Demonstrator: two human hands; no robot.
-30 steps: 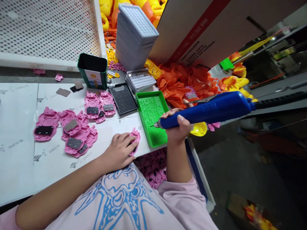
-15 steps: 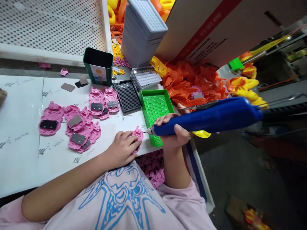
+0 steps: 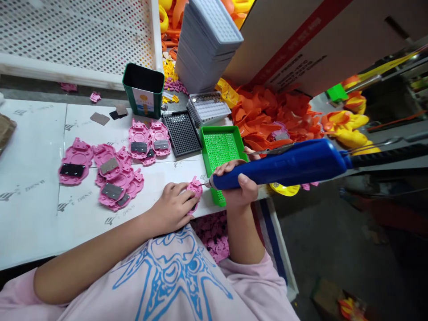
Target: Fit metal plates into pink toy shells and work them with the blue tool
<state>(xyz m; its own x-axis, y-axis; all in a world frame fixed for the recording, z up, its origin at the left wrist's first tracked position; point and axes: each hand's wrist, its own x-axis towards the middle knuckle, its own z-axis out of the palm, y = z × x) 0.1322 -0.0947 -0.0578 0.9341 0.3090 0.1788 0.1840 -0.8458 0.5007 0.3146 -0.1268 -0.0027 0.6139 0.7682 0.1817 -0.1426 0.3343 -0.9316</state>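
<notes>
At the table's front edge my left hand (image 3: 175, 206) grips a pink plastic casing (image 3: 195, 188), its fingers covering much of it. My right hand (image 3: 242, 183) is wrapped round a blue electric screwdriver (image 3: 287, 165), held nearly level with its tip pointing left. The thin bit meets the upper part of the casing, or stops very close to it; I cannot tell which. Left of my hands lie several pink casings (image 3: 117, 178) in a loose pile, with grey or black plates on them. Another casing (image 3: 76, 162) with a black plate lies further left.
A green perforated tray (image 3: 219, 145) stands just beyond my right hand. Behind are a black grid tray (image 3: 182, 133), a dark green bin (image 3: 143, 91), a tall stack of pale trays (image 3: 207, 44) and orange plastic parts (image 3: 267, 116). Below the table edge is a sack (image 3: 277, 249) beside pink parts (image 3: 214, 236).
The whole view has shifted slightly, so the table things sit a little further right. Both hands keep their grips, and the bit stays at the casing's upper part.
</notes>
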